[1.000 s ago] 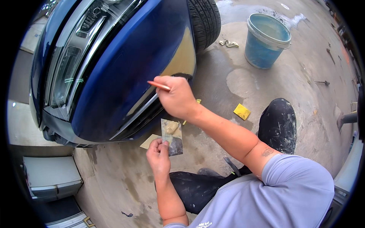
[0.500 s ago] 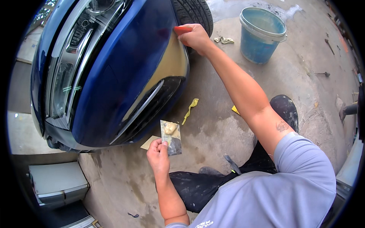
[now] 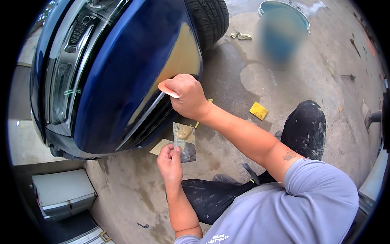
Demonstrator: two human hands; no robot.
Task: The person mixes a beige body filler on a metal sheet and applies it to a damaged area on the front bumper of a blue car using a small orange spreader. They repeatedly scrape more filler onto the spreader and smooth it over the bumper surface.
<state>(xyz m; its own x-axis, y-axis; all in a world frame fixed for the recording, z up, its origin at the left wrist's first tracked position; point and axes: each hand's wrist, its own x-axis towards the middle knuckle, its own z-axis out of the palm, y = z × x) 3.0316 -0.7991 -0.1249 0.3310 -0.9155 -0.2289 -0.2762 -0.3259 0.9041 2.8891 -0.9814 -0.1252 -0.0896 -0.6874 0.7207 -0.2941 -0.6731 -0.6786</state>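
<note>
My right hand (image 3: 189, 95) is closed on an orange putty spreader (image 3: 166, 89), over the lower corner of a dark blue car bumper (image 3: 122, 77). A smooth beige putty patch (image 3: 185, 51) covers the bumper's corner, above a black grille with a silver trim strip (image 3: 143, 117). Lower down, my left hand (image 3: 170, 164) pinches a small flat mixing plate (image 3: 188, 152) between thumb and fingers. On its upper part sits a lump of beige putty (image 3: 184, 131). A pale beige card (image 3: 159, 147) shows beside the left fingers; whether they hold it I cannot tell.
A blue bucket (image 3: 282, 38), partly blurred, stands at the far right near the tyre (image 3: 210, 20). On the concrete lie a crumpled cloth (image 3: 241, 35) and a yellow square pad (image 3: 258, 110). A white box-like unit (image 3: 63, 189) stands at the lower left.
My right hand has come down and nearer with the spreader, from the patch's top edge by the tyre to beside the grille. My left hand with the plate has barely moved.
</note>
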